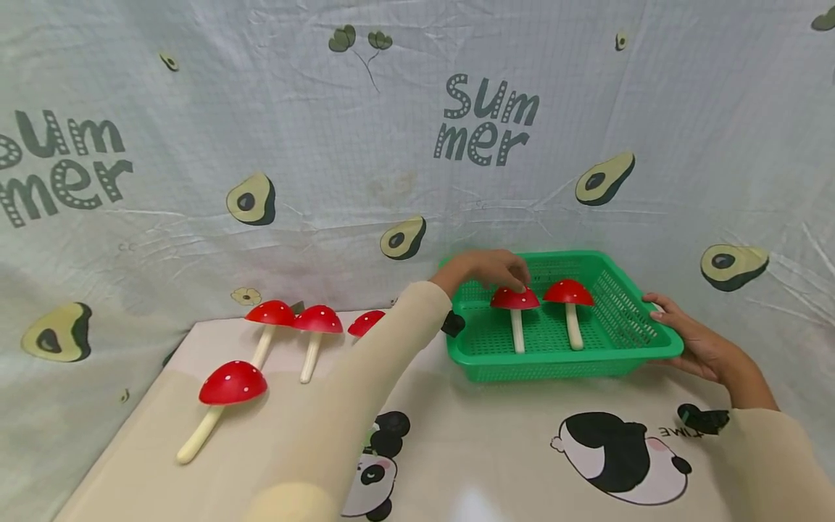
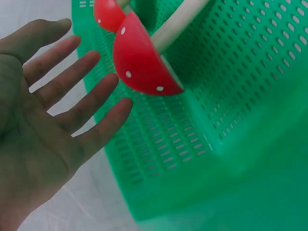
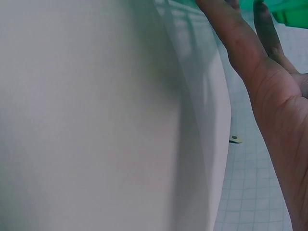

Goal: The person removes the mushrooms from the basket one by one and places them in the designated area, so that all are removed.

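Observation:
A green plastic basket (image 1: 522,368) with perforated walls stands on the table, with two red-capped, white-dotted toy mushrooms inside. My left hand (image 1: 497,268) is over the left toy mushroom (image 1: 517,299). In the left wrist view the fingers of this left hand (image 2: 62,101) are spread, the fingertips right at the red cap (image 2: 142,62) with nothing gripped. The right toy mushroom (image 1: 570,293) lies beside it, stem toward me. At the basket's right end my right hand (image 1: 701,346) grips the rim, its fingers partly hidden; the right wrist view shows this right hand (image 3: 269,72) under the green edge.
Left of the basket, several more toy mushrooms lie on the table (image 1: 483,449): a big one (image 1: 233,383) in front, others (image 1: 318,319) behind, one (image 1: 365,322) partly covered by my left sleeve (image 1: 391,348). A printed cloth (image 1: 326,145) hangs behind the table.

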Motion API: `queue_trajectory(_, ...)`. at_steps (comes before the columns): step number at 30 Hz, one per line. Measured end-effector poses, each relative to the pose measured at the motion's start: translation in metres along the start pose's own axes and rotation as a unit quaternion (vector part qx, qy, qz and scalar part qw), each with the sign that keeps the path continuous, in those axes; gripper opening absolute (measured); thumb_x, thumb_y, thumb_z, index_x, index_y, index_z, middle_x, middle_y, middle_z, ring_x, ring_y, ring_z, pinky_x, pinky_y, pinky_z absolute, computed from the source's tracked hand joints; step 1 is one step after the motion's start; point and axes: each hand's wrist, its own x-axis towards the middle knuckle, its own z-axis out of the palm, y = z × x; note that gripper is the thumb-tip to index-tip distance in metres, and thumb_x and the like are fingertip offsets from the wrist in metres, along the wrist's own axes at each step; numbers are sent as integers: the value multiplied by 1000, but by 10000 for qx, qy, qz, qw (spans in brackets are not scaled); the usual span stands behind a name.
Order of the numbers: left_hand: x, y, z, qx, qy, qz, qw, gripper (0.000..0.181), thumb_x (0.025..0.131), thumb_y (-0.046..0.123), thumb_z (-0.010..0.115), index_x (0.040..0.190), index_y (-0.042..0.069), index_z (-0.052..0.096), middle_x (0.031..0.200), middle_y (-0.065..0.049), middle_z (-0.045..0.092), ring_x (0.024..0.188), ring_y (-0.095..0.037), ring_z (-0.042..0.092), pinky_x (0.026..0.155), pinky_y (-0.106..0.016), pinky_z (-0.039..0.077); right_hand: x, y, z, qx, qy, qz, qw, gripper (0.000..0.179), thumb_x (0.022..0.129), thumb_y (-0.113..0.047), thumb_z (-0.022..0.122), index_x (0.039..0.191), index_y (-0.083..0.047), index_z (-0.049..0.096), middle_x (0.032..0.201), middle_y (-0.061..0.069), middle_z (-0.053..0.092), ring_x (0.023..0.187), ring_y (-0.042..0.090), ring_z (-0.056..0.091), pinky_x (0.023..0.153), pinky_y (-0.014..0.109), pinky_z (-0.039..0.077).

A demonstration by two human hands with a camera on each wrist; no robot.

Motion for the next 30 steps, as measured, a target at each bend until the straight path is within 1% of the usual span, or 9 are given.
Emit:
queue_trajectory(3, 5, 1, 4, 215, 49, 121, 9997, 37, 104, 20, 57, 138, 5, 56, 141, -9, 56, 122, -21, 54, 100, -45, 51, -1, -2, -1, 3, -23, -32, 10000, 30, 113, -23, 27, 139, -38, 26, 123, -1, 49, 101, 19, 68, 85, 47, 59)
queue_trajectory(6, 11, 1, 6, 519, 158, 170, 9984, 37, 103, 19, 59, 137, 5, 57, 140, -8, 56, 123, -19, 53, 100, -36, 50, -2, -3, -3, 51, -14, -28, 10000, 31, 113, -22, 27, 139, -38, 26, 123, -1, 50, 101, 20, 68, 84, 47, 60)
queue_trajectory(10, 16, -2, 8, 939, 287, 107, 9951, 36, 101, 19, 64, 135, 8, 60, 141, -6, 54, 131, -19, 48, 101, -26, 44, -2, -2, -3, 16, 37, 34, 10000, 30, 113, -23, 28, 138, -39, 26, 124, -2, 48, 101, 20, 67, 85, 48, 59)
queue_trajectory(12, 18, -4, 9, 1020, 300, 14, 9943, 37, 100, 19, 66, 135, 10, 60, 144, -6, 51, 135, -19, 45, 103, -25, 43, -2, -2, -3, 4, 66, 48, 10000, 30, 113, -23, 28, 138, -39, 27, 124, -2, 48, 101, 20, 67, 85, 48, 59)
queue_trajectory(15, 20, -5, 10, 940, 263, -113, 9952, 39, 100, 22, 66, 136, 12, 58, 149, -7, 48, 138, -21, 42, 104, -27, 43, -1, -1, -2, 21, 112, 46, 9999, 30, 113, -23, 28, 137, -39, 27, 124, -2, 48, 101, 20, 67, 84, 49, 59)
queue_trajectory(18, 22, -7, 12, 856, 199, -125, 9960, 42, 101, 23, 64, 140, 11, 54, 151, -10, 45, 140, -23, 40, 104, -29, 43, 0, -1, -1, 39, 184, 45, 9998, 30, 113, -23, 30, 137, -39, 28, 124, -2, 48, 101, 20, 67, 84, 49, 59)
queue_trajectory(21, 25, -9, 17, 860, 110, -157, 9961, 43, 102, 25, 61, 142, 11, 52, 151, -11, 45, 139, -24, 41, 104, -30, 43, 1, 1, 1, -1, 188, 68, 9998, 29, 112, -23, 30, 137, -39, 28, 124, -2, 48, 101, 19, 67, 85, 49, 59)
queue_trajectory(25, 29, -13, 24, 839, 37, -322, 9959, 42, 104, 30, 58, 143, 16, 52, 150, -6, 45, 134, -20, 41, 102, -28, 43, 1, 2, 2, -17, 123, 59, 9999, 29, 113, -23, 29, 137, -39, 27, 123, -1, 48, 101, 19, 67, 85, 49, 59)
queue_trajectory(30, 33, -13, 29, 475, -16, -640, 9968, 43, 103, 31, 58, 145, 24, 52, 151, -1, 43, 131, -17, 39, 100, -29, 43, 2, 2, 3, -5, 141, 25, 9999, 30, 113, -24, 29, 138, -40, 27, 124, -1, 48, 100, 20, 68, 84, 48, 59)
